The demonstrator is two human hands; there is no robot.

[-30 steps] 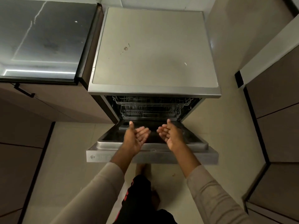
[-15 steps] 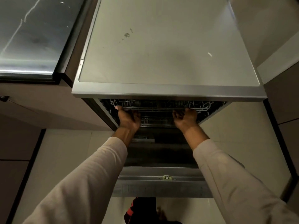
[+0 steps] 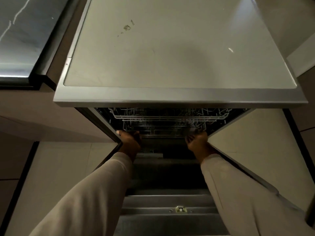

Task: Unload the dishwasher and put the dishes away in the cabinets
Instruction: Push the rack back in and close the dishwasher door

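Since the lower rack [image 3: 167, 132] sits deep inside the open dishwasher [image 3: 170, 96], the left hand [image 3: 129, 142] and right hand [image 3: 197, 142] each curl round its front rail, well apart. The wire is stiff and likely heavy if loaded, so pull evenly at both corners.

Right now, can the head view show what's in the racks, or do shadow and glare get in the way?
Head view: the wire rack sits in deep shadow, its contents unreadable; the left hand and right hand gripping it are dim; a soft shadow lies on the dishwasher top; glare streaks the countertop.
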